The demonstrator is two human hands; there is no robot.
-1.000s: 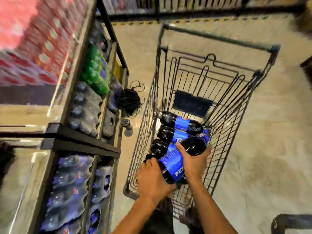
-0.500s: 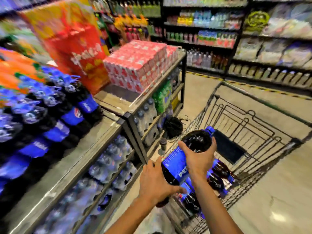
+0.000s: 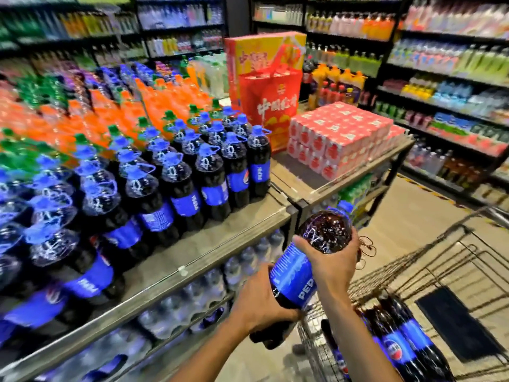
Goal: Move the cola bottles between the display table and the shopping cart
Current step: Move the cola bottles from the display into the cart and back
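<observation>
I hold one large cola bottle (image 3: 296, 274) with a blue label in both hands, tilted with its cap up and to the right. My left hand (image 3: 259, 307) grips its lower end, and my right hand (image 3: 332, 264) wraps its upper shoulder. It hangs in the air between the display table (image 3: 209, 252) and the shopping cart (image 3: 451, 260). Rows of upright cola bottles (image 3: 192, 180) fill the table top at left. More cola bottles (image 3: 399, 340) lie in the cart at lower right.
Orange and green soda bottles (image 3: 154, 103) stand behind the cola. A red bag (image 3: 271, 108) and stacked pink cartons (image 3: 341, 136) sit on the adjoining table. Wrapped water packs (image 3: 192, 296) fill the shelf under the table. Drink shelves (image 3: 446, 78) line the back and right.
The bottle has been lifted out of the cart and carried up and left toward the display table. My view has swung from the cart up to the table top.
</observation>
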